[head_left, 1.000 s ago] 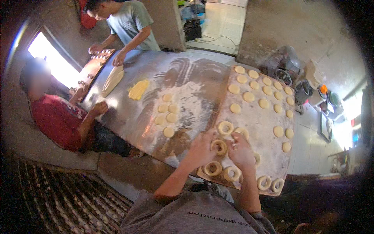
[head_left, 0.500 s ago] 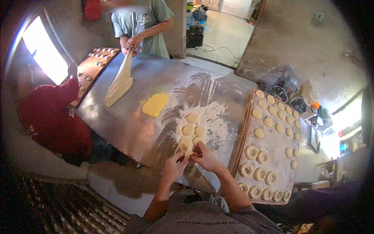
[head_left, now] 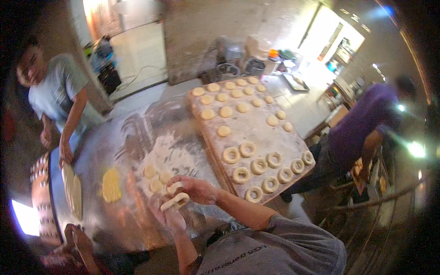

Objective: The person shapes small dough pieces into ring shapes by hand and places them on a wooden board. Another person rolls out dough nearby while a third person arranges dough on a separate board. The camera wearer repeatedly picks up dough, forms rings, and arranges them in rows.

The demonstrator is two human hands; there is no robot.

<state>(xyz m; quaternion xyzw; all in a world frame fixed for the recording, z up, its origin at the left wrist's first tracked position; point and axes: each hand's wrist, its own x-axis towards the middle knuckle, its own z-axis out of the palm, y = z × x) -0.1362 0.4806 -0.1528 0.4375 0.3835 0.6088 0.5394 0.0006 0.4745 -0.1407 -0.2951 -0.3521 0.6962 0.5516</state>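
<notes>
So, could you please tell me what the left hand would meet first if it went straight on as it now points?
The left hand points toward the flat dough discs on the floured table; the nearest would probably come first, though depth is unclear and it might pass above.

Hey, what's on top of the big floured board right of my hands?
On the board: dough discs toward its far end, dough rings nearer you, and flour. The surface directly beneath the dough is covered, so it can't be seen.
</notes>
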